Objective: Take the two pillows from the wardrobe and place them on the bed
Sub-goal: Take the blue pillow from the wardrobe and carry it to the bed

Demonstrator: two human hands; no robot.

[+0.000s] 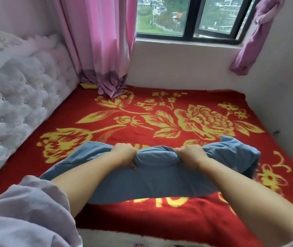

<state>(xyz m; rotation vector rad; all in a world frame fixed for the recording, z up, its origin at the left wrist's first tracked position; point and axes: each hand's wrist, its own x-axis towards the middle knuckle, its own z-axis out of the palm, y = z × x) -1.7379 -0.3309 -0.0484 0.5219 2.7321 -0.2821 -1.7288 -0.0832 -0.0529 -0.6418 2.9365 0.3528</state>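
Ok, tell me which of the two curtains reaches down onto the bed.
The pink curtain left of the window, beside the headboard; its hem bunches on the red blanket. The other curtain, on the right, is knotted and ends above the bed.

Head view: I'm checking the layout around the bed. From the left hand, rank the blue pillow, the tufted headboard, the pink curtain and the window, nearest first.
From the left hand:
1. Blue pillow, gripped in it.
2. Tufted headboard, along the left.
3. Pink curtain, far left corner.
4. Window, on the far wall.
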